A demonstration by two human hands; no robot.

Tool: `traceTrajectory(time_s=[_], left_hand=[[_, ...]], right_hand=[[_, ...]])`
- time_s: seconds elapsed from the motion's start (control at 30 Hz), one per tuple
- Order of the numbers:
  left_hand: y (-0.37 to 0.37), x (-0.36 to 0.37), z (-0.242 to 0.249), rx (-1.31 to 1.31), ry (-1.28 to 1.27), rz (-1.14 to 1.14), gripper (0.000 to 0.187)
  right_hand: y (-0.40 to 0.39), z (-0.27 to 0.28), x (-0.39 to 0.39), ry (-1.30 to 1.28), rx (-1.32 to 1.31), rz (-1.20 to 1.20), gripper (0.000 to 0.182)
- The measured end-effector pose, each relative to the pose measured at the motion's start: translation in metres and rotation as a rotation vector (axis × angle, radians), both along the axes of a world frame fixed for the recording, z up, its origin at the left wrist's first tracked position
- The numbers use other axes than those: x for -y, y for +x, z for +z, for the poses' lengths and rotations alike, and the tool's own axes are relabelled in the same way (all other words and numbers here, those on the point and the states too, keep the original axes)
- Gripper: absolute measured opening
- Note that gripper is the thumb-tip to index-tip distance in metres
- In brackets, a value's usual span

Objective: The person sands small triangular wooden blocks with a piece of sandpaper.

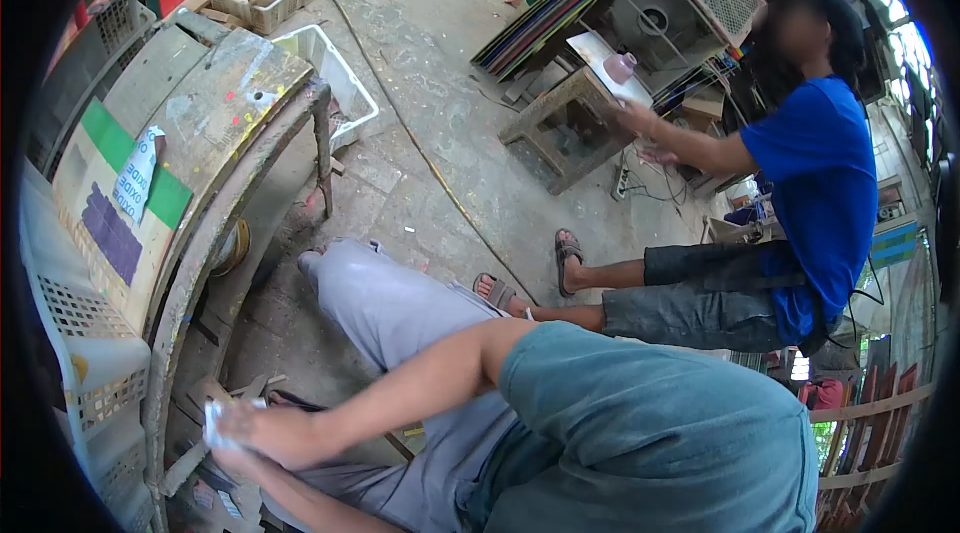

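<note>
A person's right hand [288, 435], its blurred fingers closed on a small pale piece [215, 425], met the left hand [240, 465] just below it beside the low edge of a paint-spotted worktop [225, 83]; how the left hand's fingers stood could not be told. Across the concrete floor [420, 123], a co-worker [820, 153] in blue reached toward a pinkish container [620, 67].

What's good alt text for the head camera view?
The wearer's bare hands hold a blurred, whitish item beside a paint-stained bench. Across the floor, a person in blue reaches toward a pinkish container on a pale board.
</note>
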State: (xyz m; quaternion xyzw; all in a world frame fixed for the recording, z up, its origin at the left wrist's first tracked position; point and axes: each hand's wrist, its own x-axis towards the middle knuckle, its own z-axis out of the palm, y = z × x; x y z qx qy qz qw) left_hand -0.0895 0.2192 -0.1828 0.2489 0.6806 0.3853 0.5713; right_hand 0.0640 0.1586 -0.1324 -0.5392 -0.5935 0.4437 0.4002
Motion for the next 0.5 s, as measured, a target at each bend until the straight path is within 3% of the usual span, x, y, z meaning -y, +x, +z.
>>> traceTrajectory(time_s=[0.1, 0.23, 0.3, 0.37, 0.43, 0.47, 0.5], left_hand=[[-0.001, -0.001, -0.001, -0.019, -0.018, 0.005, 0.048], [0.034, 0.0, 0.015, -0.019, -0.021, -0.036, 0.047], [0.029, -0.003, 0.012, 0.058, -0.024, -0.03, 0.046], [0.017, 0.003, 0.009, 0.125, -0.041, -0.016, 0.044], [0.009, 0.003, 0.006, 0.191, -0.052, -0.016, 0.043], [0.012, 0.005, 0.005, 0.195, 0.003, -0.017, 0.04], [0.013, 0.003, 0.006, 0.191, 0.003, -0.027, 0.04]], right_hand=[[-0.001, 0.019, 0.017, 0.247, 0.246, 0.053, 0.053], [-0.014, -0.001, -0.005, 0.024, 0.252, 0.038, 0.052], [-0.038, -0.007, 0.013, 0.473, 0.249, -0.11, 0.044], [-0.041, 0.006, 0.008, 0.498, 0.28, -0.132, 0.039], [-0.046, 0.031, -0.014, -0.247, 0.173, -0.24, 0.04], [-0.005, 0.042, -0.008, -0.181, 0.175, 0.057, 0.041], [-0.019, 0.021, -0.002, -0.18, 0.17, 0.047, 0.041]])
